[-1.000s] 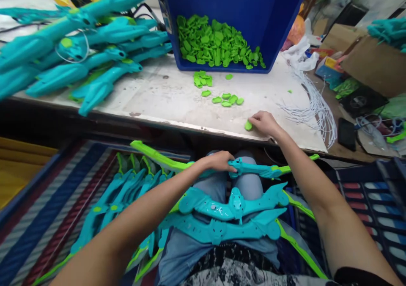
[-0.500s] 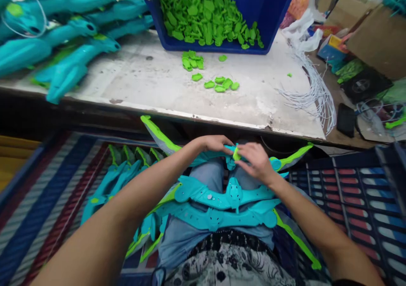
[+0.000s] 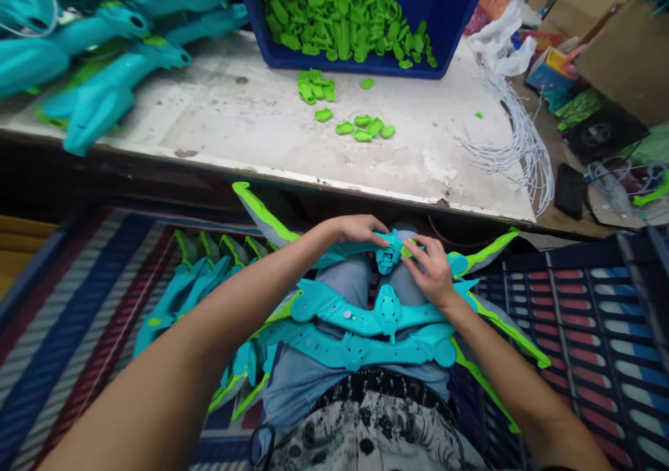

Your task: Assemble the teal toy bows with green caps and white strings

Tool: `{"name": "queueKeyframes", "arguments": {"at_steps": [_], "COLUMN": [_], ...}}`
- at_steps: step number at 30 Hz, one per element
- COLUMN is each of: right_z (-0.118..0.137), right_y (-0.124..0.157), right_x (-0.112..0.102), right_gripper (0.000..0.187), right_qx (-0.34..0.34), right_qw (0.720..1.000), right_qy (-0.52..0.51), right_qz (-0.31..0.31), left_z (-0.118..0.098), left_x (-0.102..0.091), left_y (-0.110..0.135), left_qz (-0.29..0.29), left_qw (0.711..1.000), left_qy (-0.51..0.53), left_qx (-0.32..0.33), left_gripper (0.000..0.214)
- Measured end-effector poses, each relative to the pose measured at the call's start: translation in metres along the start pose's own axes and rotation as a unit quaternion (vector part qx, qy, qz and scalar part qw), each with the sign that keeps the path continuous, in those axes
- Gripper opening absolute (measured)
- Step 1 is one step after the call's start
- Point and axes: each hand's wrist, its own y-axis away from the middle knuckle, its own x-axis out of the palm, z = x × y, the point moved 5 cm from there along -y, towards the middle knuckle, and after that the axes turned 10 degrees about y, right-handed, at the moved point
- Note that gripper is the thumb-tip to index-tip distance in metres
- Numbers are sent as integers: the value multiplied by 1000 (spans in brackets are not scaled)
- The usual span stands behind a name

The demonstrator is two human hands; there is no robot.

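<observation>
A teal and green toy bow (image 3: 389, 249) lies across my knees, below the table edge. My left hand (image 3: 358, 230) is closed on the bow just left of its middle. My right hand (image 3: 433, 270) pinches a small green plastic piece (image 3: 407, 251) against the right side of the bow's centre block. Two more teal bow bodies (image 3: 366, 331) rest on my lap nearer to me. Loose green pieces (image 3: 366, 127) lie on the white table (image 3: 251, 136).
A blue bin (image 3: 444, 11) of green pieces stands tipped at the table's back. Finished teal toys (image 3: 99, 46) pile at the left. White strings (image 3: 515, 150) lie at the right edge. More bows (image 3: 196, 283) lie in a sack at my left; a blue crate (image 3: 585, 318) is at my right.
My right hand picked a green piece off the table edge, brought it down to the bow on my knees and now presses it at the centre block. The view tilted downward.
</observation>
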Motion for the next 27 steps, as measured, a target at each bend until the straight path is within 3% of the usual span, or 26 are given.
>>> {"name": "queueKeyframes", "arguments": {"at_steps": [5,9,13,17,19,21,23,25,27], "right_z": [-25,-53,-76,-87,-88,-88,-93,-102,-108], "right_y": [-26,-74,-113,-117,-115,-115,-116,-119,-122], "right_x": [-19,-25,-7,-6,-15,-24,-26,-23,-20], "right_gripper": [24,31,41,58,56,40,24,17,16], "right_qx": [94,140,178,229,182,69,-39,-75,-60], "right_qw": [995,987,954,937,959,984,989,981,978], "right_qy": [-30,77,235,247,204,142,74,25,12], "right_qz": [-14,-22,58,98,82,81,122,175,197], "left_z": [-3,-4,-3,-4,-3,-1,0,0,1], "left_x": [0,2,2,0,0,0,0,1,2], "left_y": [3,2,1,4,5,4,3,2,2], "left_qz": [-21,-26,-28,-37,-36,-34,-32,-29,-23], "left_qw": [999,998,998,995,996,997,998,999,999], "left_qy": [-46,-56,-56,-80,-75,-64,-47,-30,-21], "left_qx": [20,25,18,36,32,27,24,20,12], "left_gripper": [43,42,47,48,50,51,51,50,48]}}
